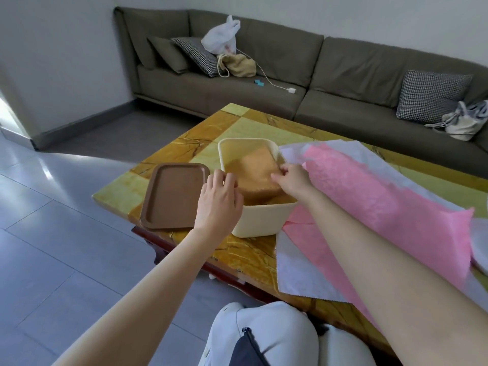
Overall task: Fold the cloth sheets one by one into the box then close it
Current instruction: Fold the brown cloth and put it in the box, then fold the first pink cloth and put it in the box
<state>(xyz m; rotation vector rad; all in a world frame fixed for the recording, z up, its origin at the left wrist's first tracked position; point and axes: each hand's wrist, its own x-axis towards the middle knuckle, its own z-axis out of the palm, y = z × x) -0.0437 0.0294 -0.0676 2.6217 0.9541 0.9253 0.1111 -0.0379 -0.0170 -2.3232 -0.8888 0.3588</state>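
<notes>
A cream plastic box [260, 223] stands on the yellow table [248, 128]. Inside it lies a folded tan cloth [260, 170]. My right hand [291, 178] reaches over the box's right rim and pinches the tan cloth's right edge. My left hand [219, 202] hovers at the box's left rim, fingers curled down toward the cloth; whether it holds the cloth I cannot tell. The brown lid [173, 195] lies upside down to the left of the box. To the right, a pink sheet [369, 196] is spread over a white sheet [298, 273].
A grey sofa [343, 75] with cushions, bags and a charger cable runs along the back wall. The table's near-left corner overhangs the grey tiled floor [52, 247]. My knees [264, 336] are at the bottom, close to the table edge.
</notes>
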